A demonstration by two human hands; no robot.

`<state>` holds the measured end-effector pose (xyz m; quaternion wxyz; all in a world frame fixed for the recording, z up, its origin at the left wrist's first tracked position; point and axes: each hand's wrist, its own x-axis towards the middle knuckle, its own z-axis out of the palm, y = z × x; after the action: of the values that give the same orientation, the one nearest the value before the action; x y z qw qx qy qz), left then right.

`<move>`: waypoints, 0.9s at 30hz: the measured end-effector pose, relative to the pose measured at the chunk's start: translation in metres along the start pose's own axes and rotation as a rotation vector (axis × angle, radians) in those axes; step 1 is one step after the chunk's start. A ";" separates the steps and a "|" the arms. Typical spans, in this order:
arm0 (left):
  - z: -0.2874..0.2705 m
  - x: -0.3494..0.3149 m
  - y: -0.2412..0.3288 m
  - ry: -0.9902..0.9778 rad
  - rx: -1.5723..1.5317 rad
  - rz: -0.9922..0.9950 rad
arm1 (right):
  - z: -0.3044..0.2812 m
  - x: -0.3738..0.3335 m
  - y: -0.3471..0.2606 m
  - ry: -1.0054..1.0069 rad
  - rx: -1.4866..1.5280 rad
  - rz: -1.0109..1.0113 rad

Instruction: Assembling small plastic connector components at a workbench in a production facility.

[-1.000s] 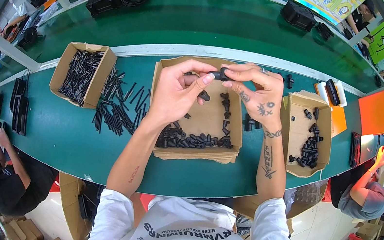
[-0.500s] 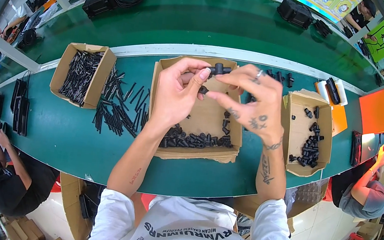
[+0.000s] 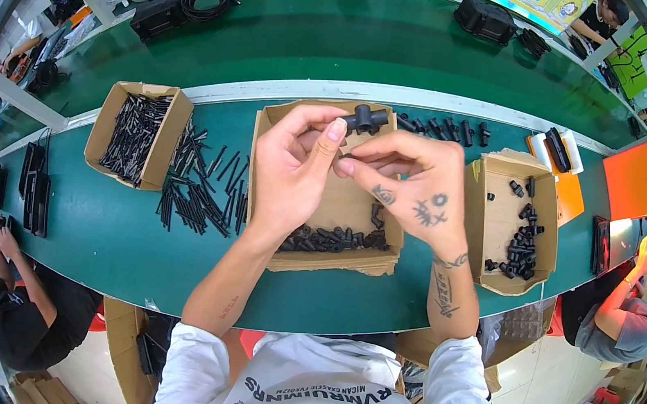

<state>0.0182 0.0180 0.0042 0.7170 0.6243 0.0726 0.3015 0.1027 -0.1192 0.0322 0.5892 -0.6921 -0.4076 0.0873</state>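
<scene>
Above the middle cardboard box, my left hand is closed on a black T-shaped fitting, pinched between thumb and fingers so that it sticks out to the right. Close below it my right hand has thumb and forefinger pressed together near the left fingers. What the right fingertips pinch is mostly hidden; only a dark bit shows there. Many black fittings lie along the near side of the middle box. A row of similar T-shaped fittings lies on the green table behind my right hand.
To the left stands a cardboard box of thin black rods, with loose rods beside it. A box at the right holds several black fittings. An orange panel and a dark device sit farther right. Other people work at both sides.
My right hand has moved left and down from the fitting's right end, its fingers closing together near the left fingertips. My left hand still holds the T-shaped fitting.
</scene>
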 end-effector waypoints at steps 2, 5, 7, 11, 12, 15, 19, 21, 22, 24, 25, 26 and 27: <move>-0.002 0.001 0.002 -0.015 -0.006 -0.004 | -0.011 0.000 -0.006 0.014 0.084 0.061; -0.004 0.002 0.006 -0.028 0.010 -0.038 | -0.029 0.001 -0.003 0.077 0.278 -0.031; -0.005 0.004 0.007 -0.074 -0.017 -0.020 | -0.042 0.004 0.000 0.053 0.299 -0.060; -0.007 0.001 0.016 -0.110 -0.094 -0.120 | -0.047 0.007 0.006 -0.022 0.376 -0.044; -0.008 0.001 0.017 -0.138 -0.090 -0.114 | -0.048 0.008 0.008 -0.056 0.382 -0.088; -0.013 0.001 0.020 -0.188 -0.096 -0.145 | -0.050 0.009 0.011 -0.089 0.338 -0.182; -0.019 0.004 0.024 -0.261 -0.194 -0.315 | -0.058 0.012 0.009 -0.171 0.038 -0.352; -0.019 0.007 0.026 -0.289 -0.205 -0.366 | -0.060 0.012 0.007 -0.218 0.027 -0.367; -0.020 0.007 0.025 -0.323 -0.214 -0.412 | -0.060 0.011 0.007 -0.259 0.013 -0.388; -0.020 0.008 0.020 -0.342 -0.215 -0.426 | -0.061 0.012 0.007 -0.272 -0.018 -0.416; -0.020 0.008 0.019 -0.369 -0.210 -0.435 | -0.061 0.013 0.006 -0.278 -0.052 -0.451; -0.020 0.009 0.019 -0.368 -0.212 -0.433 | -0.059 0.014 0.007 -0.280 -0.054 -0.452; -0.021 0.009 0.019 -0.366 -0.186 -0.439 | -0.054 0.014 0.010 -0.215 -0.027 -0.445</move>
<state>0.0088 0.0416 0.0204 0.8204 0.5692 0.0473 0.0271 0.1486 -0.1499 0.0442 0.5376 -0.5799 -0.6117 0.0230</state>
